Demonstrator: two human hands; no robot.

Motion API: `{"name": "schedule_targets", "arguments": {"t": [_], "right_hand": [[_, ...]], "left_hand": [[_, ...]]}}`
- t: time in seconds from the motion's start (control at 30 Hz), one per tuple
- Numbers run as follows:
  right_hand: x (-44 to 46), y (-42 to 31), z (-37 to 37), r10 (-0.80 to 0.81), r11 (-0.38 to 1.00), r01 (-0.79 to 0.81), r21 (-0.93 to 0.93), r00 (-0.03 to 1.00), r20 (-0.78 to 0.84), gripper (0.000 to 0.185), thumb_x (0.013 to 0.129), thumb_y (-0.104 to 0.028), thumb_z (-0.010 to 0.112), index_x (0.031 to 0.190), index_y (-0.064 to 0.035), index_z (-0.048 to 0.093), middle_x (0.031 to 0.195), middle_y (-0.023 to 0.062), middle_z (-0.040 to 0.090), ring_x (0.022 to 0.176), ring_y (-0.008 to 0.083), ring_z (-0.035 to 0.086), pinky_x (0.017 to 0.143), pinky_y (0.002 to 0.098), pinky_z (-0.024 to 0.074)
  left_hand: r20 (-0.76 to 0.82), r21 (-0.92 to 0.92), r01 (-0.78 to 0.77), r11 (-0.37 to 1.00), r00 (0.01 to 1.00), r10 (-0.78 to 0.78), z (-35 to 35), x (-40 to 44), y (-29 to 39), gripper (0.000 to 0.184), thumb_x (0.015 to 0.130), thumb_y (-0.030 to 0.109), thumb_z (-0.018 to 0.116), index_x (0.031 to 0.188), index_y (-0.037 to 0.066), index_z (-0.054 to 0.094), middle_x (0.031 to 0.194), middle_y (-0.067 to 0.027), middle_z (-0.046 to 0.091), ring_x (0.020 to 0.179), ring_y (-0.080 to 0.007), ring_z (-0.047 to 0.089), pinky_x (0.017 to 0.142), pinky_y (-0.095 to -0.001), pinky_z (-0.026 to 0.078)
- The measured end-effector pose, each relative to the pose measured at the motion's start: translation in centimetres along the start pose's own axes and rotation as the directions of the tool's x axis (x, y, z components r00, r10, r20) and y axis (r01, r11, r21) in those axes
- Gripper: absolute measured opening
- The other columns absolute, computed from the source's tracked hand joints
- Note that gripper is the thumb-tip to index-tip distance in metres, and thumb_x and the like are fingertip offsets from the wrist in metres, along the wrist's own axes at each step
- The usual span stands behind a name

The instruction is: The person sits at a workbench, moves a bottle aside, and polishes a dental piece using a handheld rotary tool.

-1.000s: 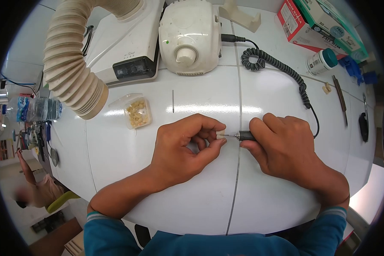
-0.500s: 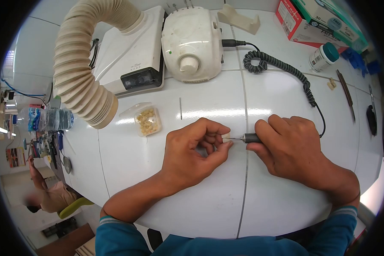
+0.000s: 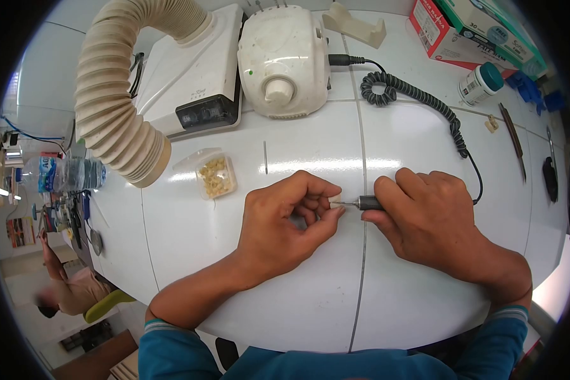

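Observation:
My left hand (image 3: 282, 218) is closed, pinching a small off-white tooth-like piece (image 3: 334, 201) between thumb and forefinger. My right hand (image 3: 427, 221) wraps round the dark grip of a rotary handpiece (image 3: 370, 202), which points left. The thin metal bur at its tip reaches the pale piece; whether it is spinning I cannot tell. From the handpiece a coiled black cord (image 3: 424, 104) runs to a white control unit (image 3: 282, 63) with a round knob. Left of my left hand, a clear plastic box (image 3: 216, 175) with its lid raised holds several small yellowish pieces.
A ribbed suction hose (image 3: 111, 95) arches down from a white extractor (image 3: 190, 82) at the left. A thin metal rod (image 3: 265, 157) lies ahead. At right are a teal-capped bottle (image 3: 481, 83), a brown pointed tool (image 3: 513, 140) and boxes (image 3: 462, 38). A person (image 3: 76, 288) sits far left.
The handpiece and right hand have shifted very slightly left, and the view has moved a little. Both hands keep the same grip.

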State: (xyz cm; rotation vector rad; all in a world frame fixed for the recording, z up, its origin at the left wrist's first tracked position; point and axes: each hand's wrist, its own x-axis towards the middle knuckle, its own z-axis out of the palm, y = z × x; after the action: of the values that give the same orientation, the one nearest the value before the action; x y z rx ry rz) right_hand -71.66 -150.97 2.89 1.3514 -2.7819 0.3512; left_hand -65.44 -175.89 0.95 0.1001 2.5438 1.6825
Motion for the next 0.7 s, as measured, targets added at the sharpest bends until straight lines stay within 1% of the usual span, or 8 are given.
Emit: {"name": "schedule_targets", "arguments": {"t": [0.13,0.23,0.33,0.43,0.53,0.7], "right_hand": [[-0.04,-0.02,0.04,0.007,1.000,-0.007,0.001,1.000,-0.004,0.036,0.099,-0.045,0.080,0.095,-0.0125,0.064,0.074,0.0034,0.057,0.056,0.0216,0.062,0.054,0.0374,0.0459],[0.03,-0.08,-0.13,0.014,1.000,-0.014,-0.002,1.000,0.022,0.036,0.099,-0.044,0.080,0.096,-0.0128,0.064,0.074,0.0032,0.057,0.056,0.0215,0.062,0.054,0.0374,0.0460],[0.16,-0.16,-0.10,0.009,1.000,-0.009,-0.009,1.000,0.011,0.035,0.099,-0.044,0.080,0.096,-0.0129,0.065,0.074,0.0031,0.057,0.056,0.0214,0.063,0.054,0.0376,0.0459],[0.14,-0.06,-0.19,0.012,1.000,-0.012,0.003,0.999,0.036,0.034,0.100,-0.044,0.080,0.097,-0.0130,0.065,0.074,0.0033,0.058,0.055,0.0217,0.063,0.054,0.0378,0.0461],[0.27,-0.21,-0.17,0.019,1.000,-0.020,0.015,1.000,0.022,0.033,0.100,-0.044,0.079,0.098,-0.0134,0.065,0.074,0.0035,0.059,0.055,0.0221,0.063,0.054,0.0379,0.0464],[0.22,-0.05,-0.44,0.022,1.000,-0.022,0.014,0.998,0.058,0.032,0.101,-0.043,0.078,0.098,-0.0135,0.066,0.074,0.0040,0.060,0.054,0.0228,0.064,0.053,0.0382,0.0468]], "left_hand": [[0.008,0.005,0.024,1.000,1.000,-0.024,-0.01,0.03,0.18,0.024,0.092,-0.001,0.087,0.113,-0.002,0.076,0.092,-0.0031,0.075,0.083,-0.0050,0.070,0.072,-0.0202,0.057],[0.001,0.006,-0.011,1.000,1.000,0.011,0.02,0.11,-0.08,0.024,0.092,0.000,0.087,0.113,-0.002,0.076,0.093,-0.0037,0.075,0.084,-0.0050,0.070,0.072,-0.0204,0.058],[0.000,0.006,0.004,1.000,1.000,-0.004,0.13,0.15,-0.05,0.024,0.092,0.000,0.087,0.112,-0.002,0.076,0.093,-0.0040,0.075,0.084,-0.0051,0.070,0.072,-0.0207,0.058],[-0.001,0.017,-0.002,1.000,1.000,0.002,0.18,0.14,-0.04,0.023,0.092,-0.001,0.087,0.112,-0.002,0.076,0.093,-0.0041,0.075,0.083,-0.0051,0.070,0.072,-0.0207,0.058],[-0.004,0.021,-0.016,1.000,1.000,0.016,0.31,0.23,-0.13,0.023,0.092,-0.001,0.087,0.112,-0.002,0.076,0.093,-0.0041,0.075,0.083,-0.0051,0.070,0.072,-0.0206,0.058],[0.000,0.027,-0.009,1.000,1.000,0.009,0.25,0.20,-0.09,0.023,0.092,-0.001,0.087,0.112,-0.002,0.076,0.093,-0.0039,0.075,0.083,-0.0050,0.069,0.072,-0.0205,0.058]]}}
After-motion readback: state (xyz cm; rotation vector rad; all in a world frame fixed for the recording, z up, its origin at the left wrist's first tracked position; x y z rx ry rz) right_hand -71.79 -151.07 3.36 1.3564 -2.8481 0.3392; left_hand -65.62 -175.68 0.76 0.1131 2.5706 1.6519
